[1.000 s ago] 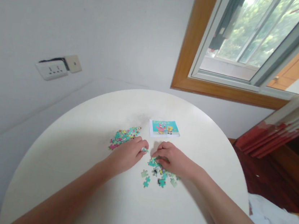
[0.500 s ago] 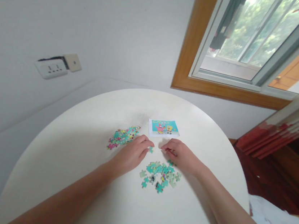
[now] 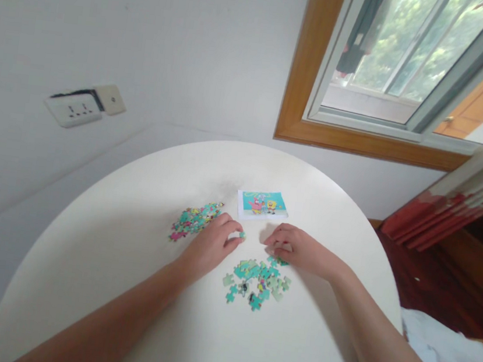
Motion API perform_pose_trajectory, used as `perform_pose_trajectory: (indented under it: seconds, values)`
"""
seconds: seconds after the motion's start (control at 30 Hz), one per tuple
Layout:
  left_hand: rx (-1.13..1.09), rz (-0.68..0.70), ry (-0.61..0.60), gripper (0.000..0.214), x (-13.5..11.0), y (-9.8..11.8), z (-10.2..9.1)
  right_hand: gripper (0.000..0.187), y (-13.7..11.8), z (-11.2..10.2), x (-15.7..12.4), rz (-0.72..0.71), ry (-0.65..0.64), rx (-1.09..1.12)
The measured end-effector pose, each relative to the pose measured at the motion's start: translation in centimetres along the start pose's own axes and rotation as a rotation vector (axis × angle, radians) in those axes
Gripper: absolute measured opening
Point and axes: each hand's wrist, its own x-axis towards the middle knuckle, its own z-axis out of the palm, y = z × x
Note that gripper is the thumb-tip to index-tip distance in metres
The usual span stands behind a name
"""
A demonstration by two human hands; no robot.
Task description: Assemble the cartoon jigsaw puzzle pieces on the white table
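Note:
My left hand (image 3: 212, 243) is closed, pinching a small teal puzzle piece (image 3: 242, 235) between thumb and index finger just above the table. Behind its fingers lies a heap of mixed-colour puzzle pieces (image 3: 192, 222). My right hand (image 3: 293, 246) has its fingers curled inward, low over the table; whether a piece sits in them is hidden. Under its palm edge are a few teal pieces (image 3: 273, 261). In front of both hands spreads a loose group of teal and pale green puzzle pieces (image 3: 252, 270). Beyond them rests a picture card (image 3: 265, 204) with pink and yellow cartoon figures.
Everything lies on a round white table (image 3: 129, 308) against a white wall. A wall socket (image 3: 74, 109) is at left. At upper right is a wood-framed window (image 3: 294, 93), with a red and white curtain (image 3: 422, 218) beside it. White cloth or plastic (image 3: 444, 358) lies at lower right.
My right hand has drawn slightly right, away from my left hand. The left hand has lifted the teal piece nearer its fingertips. The view has shifted slightly.

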Motion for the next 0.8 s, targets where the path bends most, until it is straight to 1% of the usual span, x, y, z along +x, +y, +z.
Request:
perform_pose_trajectory:
  seconds: [0.17,0.3,0.47,0.53,0.67,0.8]
  values:
    - [0.007,0.02,0.033,0.015,-0.1,-0.2,0.3,0.028,-1.0,0.9,-0.1,-0.138,0.026,-0.105]
    - [-0.015,0.017,0.039,0.017,-0.2,-0.1,0.3,0.02,-2.3,2.2,0.0,-0.181,0.017,-0.155]
    - [-0.045,0.017,0.041,0.018,-0.2,-0.1,0.1,0.023,-2.7,3.0,0.2,-0.15,-0.007,-0.227]
    - [-0.044,0.022,0.041,0.019,-0.2,-0.1,0.1,0.02,-2.7,3.1,0.3,-0.139,-0.013,-0.228]
    - [-0.041,0.041,0.06,0.02,-0.3,0.0,0.1,0.017,-2.8,3.5,0.4,-0.132,0.0,-0.178]
    - [-0.028,0.037,0.06,0.02,-0.4,0.0,0.1,0.017,-2.6,4.4,0.8,-0.124,0.05,-0.096]
